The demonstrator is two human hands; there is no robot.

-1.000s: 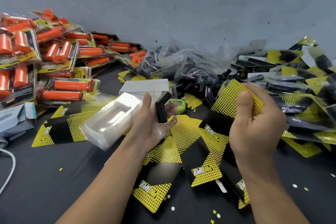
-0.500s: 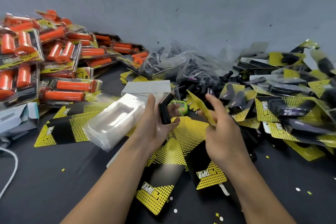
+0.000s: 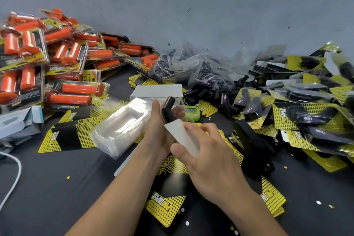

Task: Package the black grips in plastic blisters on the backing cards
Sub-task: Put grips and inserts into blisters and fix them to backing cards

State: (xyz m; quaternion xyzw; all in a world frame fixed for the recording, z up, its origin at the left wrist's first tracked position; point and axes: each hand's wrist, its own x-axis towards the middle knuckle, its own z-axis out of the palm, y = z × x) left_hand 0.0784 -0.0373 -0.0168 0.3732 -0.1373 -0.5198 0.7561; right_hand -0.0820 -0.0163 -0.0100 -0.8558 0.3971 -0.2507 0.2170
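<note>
From the head camera, the only view I have, the change is all on the right side. A second ago my right hand (image 3: 208,159) was out over the finished black packs (image 3: 306,119) with a backing card (image 3: 182,137) held yellow face up. Half a second ago the card was coming across edge-on. Now it is at the centre, turned so its plain white back faces me, and laid against the black grip (image 3: 168,110). My left hand (image 3: 158,134) has stayed where it was, just beside the stack of clear blisters (image 3: 118,130), fingers curled round the grip, which stands nearly upright. The right hand pinches the card, thumb on the near edge and fingers wrapped over the far side. I take this to mean the card is about to close off this pack, so one unit is near done, with the bag of loose grips (image 3: 191,67) still to work through. I cannot tell whether a blister already sits around the grip: there is a faint sheen by the left fingertips, near the green timer (image 3: 191,113), but nothing firm. The card hides the grip's lower end, and the right hand's fingertips are tucked out of sight. The packs at the far right are smeared by blur.
</note>
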